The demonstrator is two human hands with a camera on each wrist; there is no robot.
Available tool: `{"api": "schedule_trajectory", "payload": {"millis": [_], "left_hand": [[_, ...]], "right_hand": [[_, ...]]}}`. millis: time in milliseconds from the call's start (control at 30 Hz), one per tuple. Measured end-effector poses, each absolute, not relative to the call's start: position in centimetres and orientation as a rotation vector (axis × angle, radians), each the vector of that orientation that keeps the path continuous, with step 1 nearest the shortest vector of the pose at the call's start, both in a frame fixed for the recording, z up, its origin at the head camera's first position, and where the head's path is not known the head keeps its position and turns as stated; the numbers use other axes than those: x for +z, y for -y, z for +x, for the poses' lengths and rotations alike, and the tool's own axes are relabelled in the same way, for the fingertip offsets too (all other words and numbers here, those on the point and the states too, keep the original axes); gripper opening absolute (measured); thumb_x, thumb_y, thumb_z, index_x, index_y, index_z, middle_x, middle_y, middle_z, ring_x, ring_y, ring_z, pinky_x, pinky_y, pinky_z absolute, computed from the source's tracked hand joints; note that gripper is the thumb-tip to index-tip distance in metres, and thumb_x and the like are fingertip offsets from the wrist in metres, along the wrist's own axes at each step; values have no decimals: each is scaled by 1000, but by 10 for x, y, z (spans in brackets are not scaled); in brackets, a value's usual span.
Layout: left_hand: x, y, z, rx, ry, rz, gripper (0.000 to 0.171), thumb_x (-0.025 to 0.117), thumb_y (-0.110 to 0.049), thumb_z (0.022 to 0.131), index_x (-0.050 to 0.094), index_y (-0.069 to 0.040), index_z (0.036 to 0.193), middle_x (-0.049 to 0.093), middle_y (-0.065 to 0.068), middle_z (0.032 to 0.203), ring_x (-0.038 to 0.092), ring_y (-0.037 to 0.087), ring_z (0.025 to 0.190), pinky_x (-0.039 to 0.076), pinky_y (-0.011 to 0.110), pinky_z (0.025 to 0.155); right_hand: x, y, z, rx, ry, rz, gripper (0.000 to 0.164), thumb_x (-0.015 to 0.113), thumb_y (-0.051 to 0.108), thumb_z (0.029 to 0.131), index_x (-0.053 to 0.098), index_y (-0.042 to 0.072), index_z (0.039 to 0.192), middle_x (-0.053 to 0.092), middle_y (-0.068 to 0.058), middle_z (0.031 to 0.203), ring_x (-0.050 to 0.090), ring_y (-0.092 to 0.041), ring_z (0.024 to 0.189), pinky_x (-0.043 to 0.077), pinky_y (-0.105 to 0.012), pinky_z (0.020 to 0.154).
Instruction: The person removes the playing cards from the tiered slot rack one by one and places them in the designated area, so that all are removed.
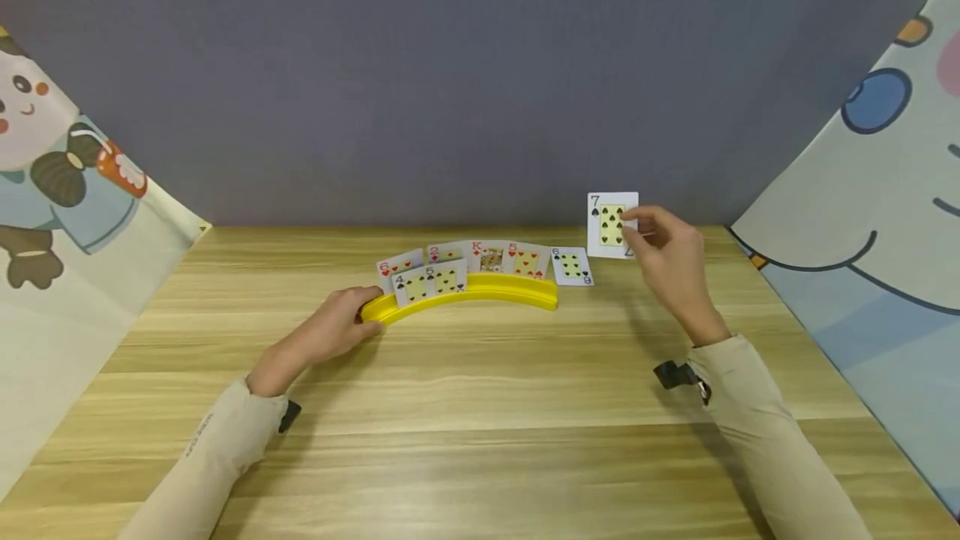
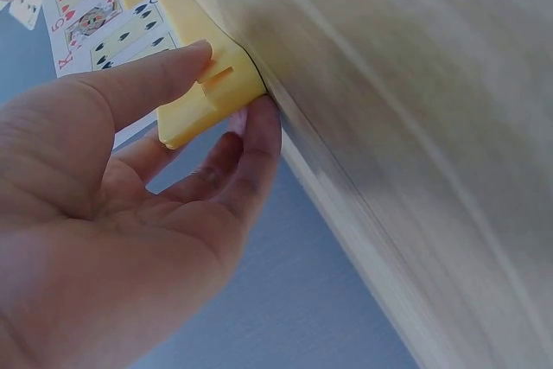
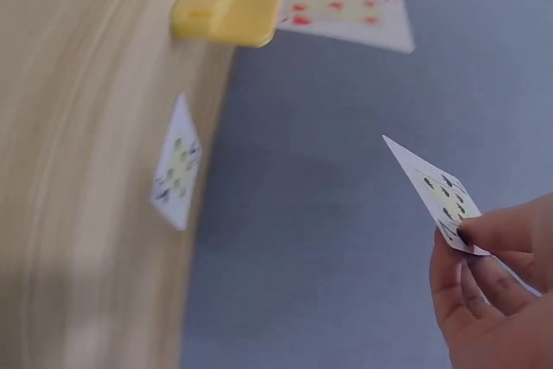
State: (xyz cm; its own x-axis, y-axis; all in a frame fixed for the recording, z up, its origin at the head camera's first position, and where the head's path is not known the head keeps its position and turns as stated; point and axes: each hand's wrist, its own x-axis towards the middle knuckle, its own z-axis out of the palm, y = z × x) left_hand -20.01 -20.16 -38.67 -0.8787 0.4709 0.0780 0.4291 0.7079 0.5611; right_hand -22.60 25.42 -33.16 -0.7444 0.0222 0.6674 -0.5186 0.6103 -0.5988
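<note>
A curved yellow card holder (image 1: 517,288) stands on the table, its left end gripped by my left hand (image 1: 330,330), thumb (image 2: 160,79) in front and fingers behind. In its back row are the six of hearts (image 1: 387,272), a red two (image 1: 446,252), a red king (image 1: 491,258) and the five of hearts (image 1: 528,260). The four of spades (image 1: 412,285) and five of spades (image 1: 447,277) stand in front. My right hand (image 1: 671,261) pinches the seven of spades (image 1: 609,242) by its right edge, raised above the table, face toward me.
The six of spades (image 1: 572,267) lies face up on the wooden table (image 1: 465,407), just right of the holder. A grey wall (image 1: 465,90) rises behind the table. Cartoon-printed cloths hang at the left (image 1: 67,215) and right (image 1: 862,215).
</note>
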Motion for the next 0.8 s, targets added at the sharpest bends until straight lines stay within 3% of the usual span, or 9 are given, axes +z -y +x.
{"api": "schedule_trajectory", "payload": {"millis": [500,667,800], "left_hand": [[-386,203,-200,923,-2832,742,29,72,-3,89,63,4,116,66,19,109,55,20,81,46,32,67],[-386,202,-201,929,-2831,751,28,71,-2,89,63,4,115,67,18,106,54,19,80,46,32,67],[-386,202,-200,922,-2836,761,28,72,-2,88,63,4,114,67,17,105,54,19,80,45,31,67]], "right_hand": [[-359,-286,-253,1080,2336,236,15,73,1,88,71,-3,102,71,-21,88,58,4,69,45,-10,62],[-364,-291,-257,1012,2461,219,19,71,0,88,71,-3,107,71,-22,91,63,-14,75,44,-12,63],[-365,-294,-260,1005,2610,199,27,68,-3,87,69,-4,114,69,-26,103,65,-32,91,50,-27,76]]}}
